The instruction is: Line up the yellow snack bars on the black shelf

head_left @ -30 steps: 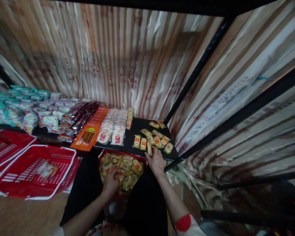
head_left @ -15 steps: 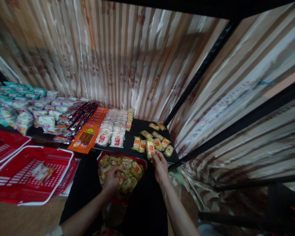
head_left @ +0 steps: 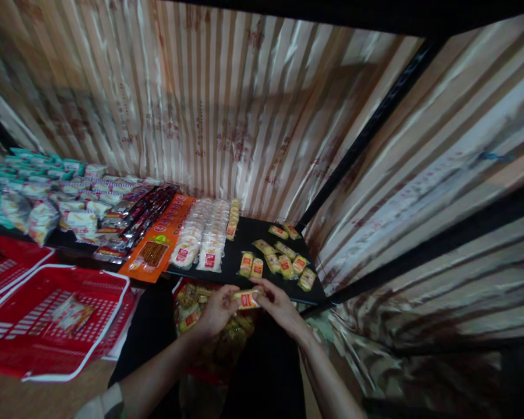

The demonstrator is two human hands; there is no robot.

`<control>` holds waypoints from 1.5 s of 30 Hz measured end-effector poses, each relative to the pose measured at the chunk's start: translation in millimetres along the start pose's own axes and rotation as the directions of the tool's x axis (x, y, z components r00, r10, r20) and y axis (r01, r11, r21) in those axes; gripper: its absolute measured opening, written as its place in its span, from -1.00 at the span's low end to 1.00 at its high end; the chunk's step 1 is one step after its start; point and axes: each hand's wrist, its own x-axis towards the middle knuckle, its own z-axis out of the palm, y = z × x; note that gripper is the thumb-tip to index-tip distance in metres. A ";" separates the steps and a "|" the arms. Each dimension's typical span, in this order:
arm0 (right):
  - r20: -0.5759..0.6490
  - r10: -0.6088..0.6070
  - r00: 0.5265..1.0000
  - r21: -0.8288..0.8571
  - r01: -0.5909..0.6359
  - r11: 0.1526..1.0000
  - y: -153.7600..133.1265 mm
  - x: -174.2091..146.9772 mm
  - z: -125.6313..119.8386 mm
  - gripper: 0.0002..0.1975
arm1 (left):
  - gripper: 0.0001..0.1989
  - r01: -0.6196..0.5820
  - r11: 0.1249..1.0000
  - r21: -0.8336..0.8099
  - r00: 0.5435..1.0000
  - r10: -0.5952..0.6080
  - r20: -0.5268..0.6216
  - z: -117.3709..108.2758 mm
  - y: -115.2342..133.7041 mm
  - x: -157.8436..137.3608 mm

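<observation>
Between both hands I hold one small yellow wrapped snack (head_left: 247,299) with a red label, lying level above the red basket (head_left: 177,285). My left hand (head_left: 220,308) pinches its left end, and my right hand (head_left: 278,304) grips the right end. Many more yellow packs (head_left: 190,320) fill the basket between my legs, partly hidden under my hands. Just beyond, two yellow packs (head_left: 251,265) stand side by side on the black shelf (head_left: 233,256). Several others lie loosely (head_left: 286,265) to their right.
Rows of white round wrapped crackers (head_left: 209,256) and an orange packet (head_left: 152,250) sit left on the shelf. Further left are dark packets (head_left: 144,212) and piled white and green bags (head_left: 39,180). A red shopping basket (head_left: 100,326) holds one packet. Black posts (head_left: 362,139) stand right.
My left hand has risen from the basket to meet the right. My right hand has drawn a yellow pack back from the shelf, turning it sideways. The view has shifted slightly.
</observation>
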 end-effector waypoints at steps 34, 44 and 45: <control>-0.113 -0.162 0.980 -0.689 0.039 0.723 13.7 197.7 7.9 -0.59 | -0.46 -0.010 0.973 0.233 0.941 0.088 -0.326 35.9 7.4 118.7; -0.134 -0.178 0.975 -0.655 0.048 0.754 25.0 214.7 14.4 -0.55 | -0.43 -0.010 0.970 0.243 0.941 0.090 -0.325 31.4 4.5 139.9; -0.137 -0.188 0.973 -0.652 0.055 0.757 26.7 215.2 14.9 -0.55 | -0.43 -0.008 0.969 0.245 0.941 0.091 -0.327 30.6 4.4 141.1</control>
